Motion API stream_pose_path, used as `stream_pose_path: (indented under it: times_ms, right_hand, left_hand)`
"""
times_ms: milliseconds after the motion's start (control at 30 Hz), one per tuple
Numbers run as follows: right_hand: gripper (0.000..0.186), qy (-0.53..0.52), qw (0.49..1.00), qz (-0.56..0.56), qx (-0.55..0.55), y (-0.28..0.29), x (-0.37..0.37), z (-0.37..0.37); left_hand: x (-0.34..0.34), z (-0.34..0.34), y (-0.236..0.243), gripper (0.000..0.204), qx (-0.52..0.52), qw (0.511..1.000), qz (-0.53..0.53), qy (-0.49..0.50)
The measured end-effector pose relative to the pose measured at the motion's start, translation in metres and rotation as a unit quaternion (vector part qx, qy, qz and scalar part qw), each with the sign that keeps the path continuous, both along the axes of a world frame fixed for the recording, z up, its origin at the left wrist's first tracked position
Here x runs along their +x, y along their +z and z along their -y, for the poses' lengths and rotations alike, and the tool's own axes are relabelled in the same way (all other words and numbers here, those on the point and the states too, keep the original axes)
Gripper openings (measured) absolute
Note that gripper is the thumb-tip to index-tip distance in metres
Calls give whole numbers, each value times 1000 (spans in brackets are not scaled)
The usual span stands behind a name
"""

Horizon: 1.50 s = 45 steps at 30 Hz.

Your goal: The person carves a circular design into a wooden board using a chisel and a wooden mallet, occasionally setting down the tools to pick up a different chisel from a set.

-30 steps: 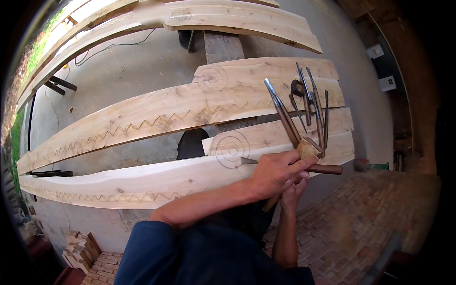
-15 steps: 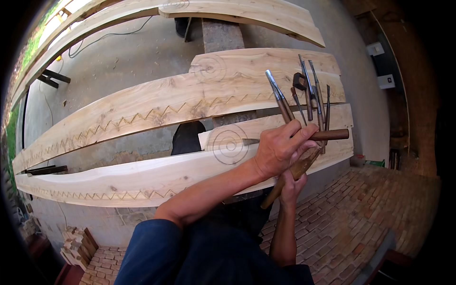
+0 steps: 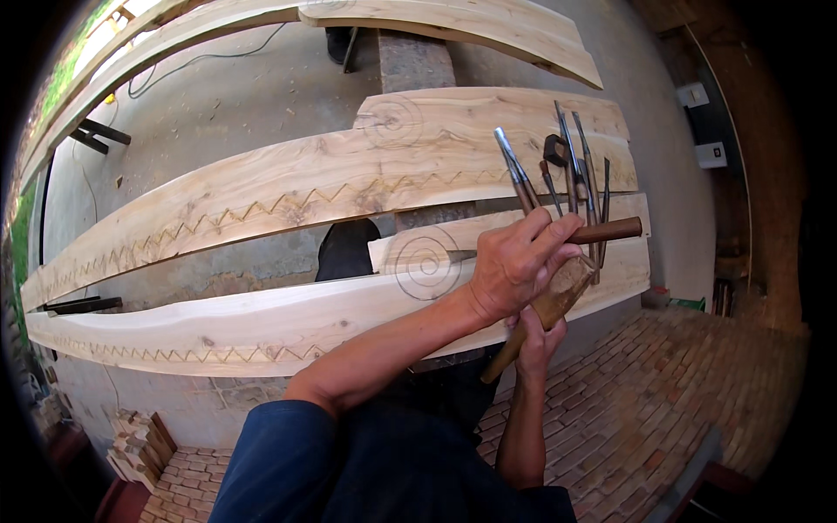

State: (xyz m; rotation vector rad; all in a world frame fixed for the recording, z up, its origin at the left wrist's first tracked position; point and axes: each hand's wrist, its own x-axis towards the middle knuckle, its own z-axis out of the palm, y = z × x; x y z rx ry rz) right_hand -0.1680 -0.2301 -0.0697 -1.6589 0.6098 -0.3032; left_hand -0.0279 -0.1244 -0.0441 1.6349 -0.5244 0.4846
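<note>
Since the earlier frame, the handle of the chisel [image 3: 615,230] has swung away from the mallet [image 3: 550,310]. The left hand [image 3: 518,266] has its grip wrapped around that chisel, above the ringed board [image 3: 384,307]; the right hand [image 3: 535,343] clasps the mallet. A careless dip could scar the board; an elbowed swing, scatter the loose tools [image 3: 524,193].

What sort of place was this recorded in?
Probably a woodworking shop: long pale boards marked with zigzags span the work area, several chisels lie on them, and the left hand grips a wooden-handled tool.
</note>
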Motion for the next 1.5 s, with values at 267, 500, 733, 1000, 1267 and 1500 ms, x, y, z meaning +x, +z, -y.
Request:
stream_pose_path:
  times_ms: [267,500,733,1000,1267,1500]
  right_hand:
    - [15,-20,999,15,-26,24,5,16]
    - [28,-31,965,111,-237,124,47,52]
    - [35,-62,934,192,-294,176,89,52]
    - [68,131,808,27,-574,183,103,35]
    - [68,85,766,86,-631,184,97,27]
    - [47,-10,918,293,-269,224,65,97]
  left_hand:
    - [3,-3,0,36,-30,999,-14,-10]
    - [6,-8,4,34,-47,999,-22,-8]
    - [5,-11,2,32,-67,998,-10,-12]
    - [3,-16,2,31,-87,996,-17,-8]
    - [2,-16,-10,35,-66,997,-21,33]
    - [-2,-14,-7,42,-89,996,-30,3]
